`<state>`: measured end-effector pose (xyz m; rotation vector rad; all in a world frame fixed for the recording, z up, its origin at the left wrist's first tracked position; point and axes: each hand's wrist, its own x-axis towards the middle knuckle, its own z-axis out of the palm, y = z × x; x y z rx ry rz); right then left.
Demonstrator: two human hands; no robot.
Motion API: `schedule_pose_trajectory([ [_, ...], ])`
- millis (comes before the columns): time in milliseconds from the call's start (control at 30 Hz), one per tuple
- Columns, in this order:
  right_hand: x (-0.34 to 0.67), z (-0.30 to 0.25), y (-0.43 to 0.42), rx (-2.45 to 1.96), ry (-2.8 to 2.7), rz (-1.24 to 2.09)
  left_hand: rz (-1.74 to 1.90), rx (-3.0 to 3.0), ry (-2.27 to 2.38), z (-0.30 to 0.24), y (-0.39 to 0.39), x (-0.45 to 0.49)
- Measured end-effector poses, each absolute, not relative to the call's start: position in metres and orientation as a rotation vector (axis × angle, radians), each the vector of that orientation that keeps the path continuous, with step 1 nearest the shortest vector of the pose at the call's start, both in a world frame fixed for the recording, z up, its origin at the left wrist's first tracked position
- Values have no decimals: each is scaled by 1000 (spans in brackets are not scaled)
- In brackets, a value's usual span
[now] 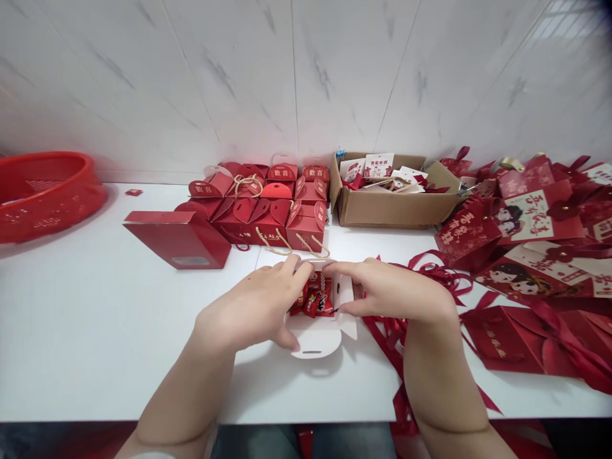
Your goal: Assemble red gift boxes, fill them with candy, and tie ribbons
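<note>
An open candy box [318, 339] stands on the white table in front of me, its flaps folded out to show their white inner side. Inside lie several red-wrapped sweets [319, 303]. My left hand [261, 299] is closed on the box's left side, with the fingers over the far edge and the thumb by the near flap. At the right side flap, my right hand [389, 290] grips between fingers and thumb. The hands hide much of the box's walls.
Closed red gift boxes [268, 220] stand in rows behind. A red box [182, 239] tilts at their left. Farther left is a red plastic basket [52, 197]. A cardboard box [396, 207] holds cards. Ribbons [389, 328] and decorated boxes [526, 217] crowd the right.
</note>
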<state>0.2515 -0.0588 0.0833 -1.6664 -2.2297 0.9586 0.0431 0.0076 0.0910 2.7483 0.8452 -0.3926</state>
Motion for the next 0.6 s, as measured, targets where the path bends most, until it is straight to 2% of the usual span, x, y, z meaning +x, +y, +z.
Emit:
schedule_pose_trajectory([
  [600, 253, 87, -61, -1657, -2231, 958, -388, 2715, 847, 92, 4, 44],
])
